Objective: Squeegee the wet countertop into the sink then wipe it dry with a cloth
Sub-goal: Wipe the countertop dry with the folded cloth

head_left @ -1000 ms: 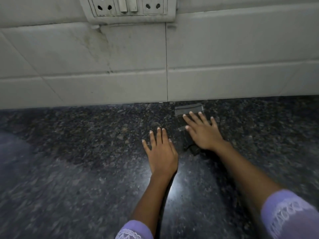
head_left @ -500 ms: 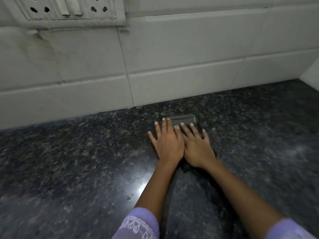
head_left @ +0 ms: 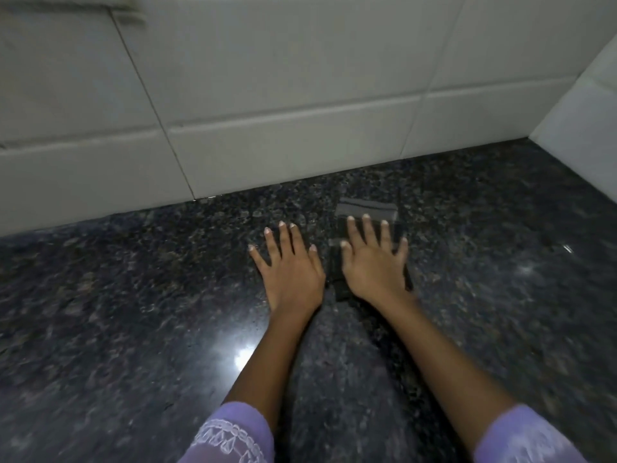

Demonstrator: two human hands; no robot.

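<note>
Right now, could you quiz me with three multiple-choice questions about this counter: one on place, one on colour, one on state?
1. Where does the folded cloth lie?
A. under the right hand
B. under the left hand
C. on the wall tiles

2. What colour are the sleeves?
A. red
B. lilac
C. black

3. How are the hands held?
A. clenched in fists
B. flat, fingers spread
C. raised off the countertop

Answers: 1 A, the cloth's edge shows beyond the right fingertips. 2 B, both cuffs are pale purple. 3 B, both palms press down flat.

Home kitchen: dark speckled granite countertop (head_left: 133,329), white tiled backsplash (head_left: 267,78) meeting in corner.
</note>
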